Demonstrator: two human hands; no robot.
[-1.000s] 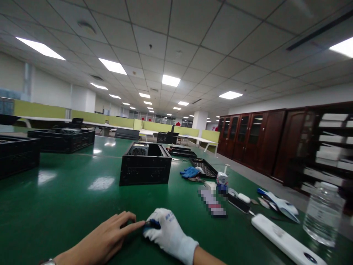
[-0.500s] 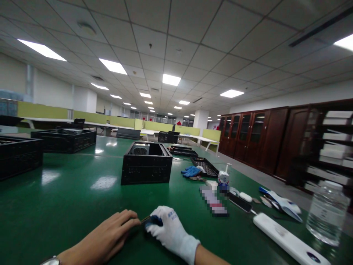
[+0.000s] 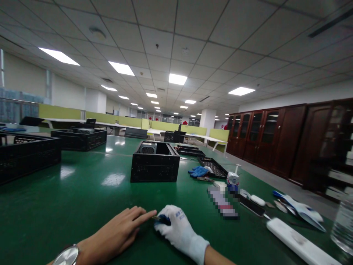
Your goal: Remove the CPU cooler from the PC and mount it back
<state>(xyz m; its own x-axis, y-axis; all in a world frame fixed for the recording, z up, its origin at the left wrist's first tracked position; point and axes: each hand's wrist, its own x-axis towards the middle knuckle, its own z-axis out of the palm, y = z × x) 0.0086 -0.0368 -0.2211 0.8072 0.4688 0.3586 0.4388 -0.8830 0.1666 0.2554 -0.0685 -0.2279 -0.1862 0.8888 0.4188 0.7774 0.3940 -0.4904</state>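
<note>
My bare left hand (image 3: 118,233), a watch on its wrist, lies low on the green table (image 3: 82,198) with its index finger stretched toward my right hand. My right hand (image 3: 176,230) wears a white glove with dark blue fingertips and is curled on the table top. Between the two hands a small dark thin object (image 3: 157,218) shows, pinched at the gloved fingertips and touched by my left index finger; what it is I cannot make out. An open black computer case (image 3: 154,167) stands on the table beyond the hands.
Black crates stand at the far left (image 3: 27,156) and further back (image 3: 82,138). To the right lie blue gloves (image 3: 199,171), a black tray (image 3: 213,167), a small bottle (image 3: 233,179), a white power strip (image 3: 300,244), and a water bottle (image 3: 344,224). Dark wooden cabinets (image 3: 275,143) line the right wall.
The view has swung left, so the table's things sit further right in the picture. Both hands stay together on the table; my left index finger has stretched out to the gloved fingertips.
</note>
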